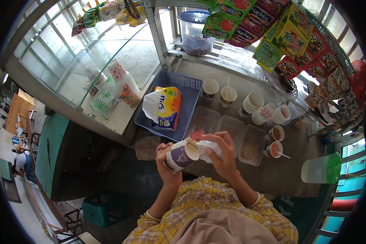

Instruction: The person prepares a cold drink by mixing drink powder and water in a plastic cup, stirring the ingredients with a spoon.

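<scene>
My left hand (169, 173) is wrapped round a purple and white paper cup (180, 156), tilted with its mouth toward the right. In my right hand (223, 156) is a crumpled white tissue (208, 151), held beside the cup's rim. Behind the cup, a blue basket (192, 83) holds an orange and yellow tissue pack (168, 107) with a white tissue sticking out. Clear plastic containers (252, 144) lie on the counter beyond my right hand.
Paper cups (210, 87), a cup with a stick (228, 95) and stacked cups (254, 101) stand farther back. A green-lidded container (321, 168) is at the right. Sachets (252, 22) hang above. A green stool (99, 209) is at lower left.
</scene>
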`<action>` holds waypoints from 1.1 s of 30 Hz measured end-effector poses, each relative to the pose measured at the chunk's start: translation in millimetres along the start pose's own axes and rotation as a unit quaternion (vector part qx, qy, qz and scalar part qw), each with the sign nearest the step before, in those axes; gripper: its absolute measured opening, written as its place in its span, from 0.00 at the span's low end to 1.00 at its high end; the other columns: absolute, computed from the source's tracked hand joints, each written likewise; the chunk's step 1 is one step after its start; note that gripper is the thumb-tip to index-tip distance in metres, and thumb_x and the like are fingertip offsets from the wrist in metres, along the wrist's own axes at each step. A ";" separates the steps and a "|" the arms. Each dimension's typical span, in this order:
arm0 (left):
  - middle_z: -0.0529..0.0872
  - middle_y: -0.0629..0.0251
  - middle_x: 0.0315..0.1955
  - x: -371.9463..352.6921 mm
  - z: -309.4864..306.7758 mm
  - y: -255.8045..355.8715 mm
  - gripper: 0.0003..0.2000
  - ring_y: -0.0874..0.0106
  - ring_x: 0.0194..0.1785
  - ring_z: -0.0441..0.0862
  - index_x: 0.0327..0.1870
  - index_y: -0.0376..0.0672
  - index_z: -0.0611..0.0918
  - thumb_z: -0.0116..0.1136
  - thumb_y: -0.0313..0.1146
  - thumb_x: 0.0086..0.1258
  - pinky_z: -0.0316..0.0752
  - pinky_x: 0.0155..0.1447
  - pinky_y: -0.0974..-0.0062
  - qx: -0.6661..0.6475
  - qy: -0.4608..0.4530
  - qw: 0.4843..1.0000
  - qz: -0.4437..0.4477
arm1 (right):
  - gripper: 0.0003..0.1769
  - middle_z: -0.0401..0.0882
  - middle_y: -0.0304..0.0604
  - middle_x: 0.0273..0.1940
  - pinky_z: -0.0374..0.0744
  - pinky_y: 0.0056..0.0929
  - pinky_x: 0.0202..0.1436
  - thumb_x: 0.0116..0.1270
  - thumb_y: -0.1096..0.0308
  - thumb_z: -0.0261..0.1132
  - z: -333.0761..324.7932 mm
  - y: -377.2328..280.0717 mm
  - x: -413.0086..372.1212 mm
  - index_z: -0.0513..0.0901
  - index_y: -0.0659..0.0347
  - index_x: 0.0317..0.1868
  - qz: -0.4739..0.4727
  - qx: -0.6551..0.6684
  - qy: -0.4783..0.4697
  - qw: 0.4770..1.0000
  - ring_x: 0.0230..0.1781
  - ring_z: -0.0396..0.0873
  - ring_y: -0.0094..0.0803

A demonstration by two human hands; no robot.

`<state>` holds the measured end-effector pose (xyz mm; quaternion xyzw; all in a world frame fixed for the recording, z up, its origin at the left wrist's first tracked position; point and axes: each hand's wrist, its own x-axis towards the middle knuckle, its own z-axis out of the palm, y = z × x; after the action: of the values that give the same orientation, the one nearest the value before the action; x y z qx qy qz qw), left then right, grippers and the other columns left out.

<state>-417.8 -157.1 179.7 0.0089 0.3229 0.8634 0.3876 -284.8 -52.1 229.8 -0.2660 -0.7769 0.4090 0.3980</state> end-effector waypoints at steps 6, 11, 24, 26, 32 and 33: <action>0.71 0.59 0.45 -8.2 -0.5 1.2 0.18 0.66 0.50 0.75 0.47 0.44 0.68 0.56 0.37 0.56 0.75 0.56 0.69 0.027 -0.018 0.999 0.009 | 0.15 0.76 0.46 0.45 0.73 0.28 0.48 0.64 0.73 0.61 13.5 18.0 1.5 0.81 0.62 0.52 0.080 0.158 0.011 0.984 0.45 0.75 0.31; 0.70 0.59 0.45 -15.5 -8.3 0.4 0.18 0.67 0.50 0.74 0.47 0.43 0.68 0.55 0.34 0.57 0.72 0.57 0.70 0.059 -0.041 0.997 0.020 | 0.10 0.82 0.44 0.38 0.74 0.25 0.41 0.63 0.74 0.65 27.8 15.9 -6.2 0.85 0.61 0.46 0.080 0.116 -0.076 0.987 0.37 0.78 0.27; 0.70 0.59 0.44 -29.7 -19.6 0.5 0.17 0.69 0.50 0.74 0.47 0.41 0.68 0.53 0.33 0.57 0.73 0.56 0.72 0.155 -0.059 0.986 0.019 | 0.08 0.83 0.42 0.31 0.74 0.23 0.37 0.60 0.77 0.67 29.5 23.6 -35.0 0.86 0.63 0.40 0.106 0.093 -0.041 0.989 0.31 0.79 0.26; 0.70 0.58 0.45 -33.6 -22.0 -5.0 0.18 0.69 0.51 0.74 0.48 0.41 0.67 0.52 0.33 0.57 0.72 0.57 0.72 0.158 -0.071 0.985 0.010 | 0.07 0.83 0.41 0.32 0.74 0.23 0.37 0.61 0.77 0.67 23.3 22.8 -40.9 0.86 0.64 0.41 0.090 0.057 -0.034 0.994 0.32 0.80 0.25; 0.70 0.56 0.55 -45.4 -12.4 -10.7 0.37 0.66 0.61 0.70 0.68 0.44 0.57 0.63 0.26 0.58 0.66 0.64 0.69 0.215 -0.194 0.956 0.034 | 0.08 0.84 0.39 0.37 0.80 0.20 0.38 0.63 0.80 0.63 24.8 64.8 -81.2 0.83 0.65 0.43 0.281 0.414 0.099 0.860 0.34 0.82 0.22; 0.70 0.56 0.56 -48.8 -11.2 -13.0 0.40 0.65 0.62 0.69 0.69 0.44 0.55 0.66 0.25 0.56 0.66 0.65 0.68 0.223 -0.213 0.951 0.028 | 0.08 0.84 0.39 0.38 0.80 0.20 0.38 0.63 0.80 0.62 23.9 66.7 -87.1 0.82 0.65 0.43 0.297 0.437 0.101 0.843 0.34 0.82 0.22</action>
<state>-378.0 -189.8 175.0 0.2881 0.4165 0.7577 0.4117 -251.8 -91.6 130.0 -0.3226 -0.3573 0.7754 0.4086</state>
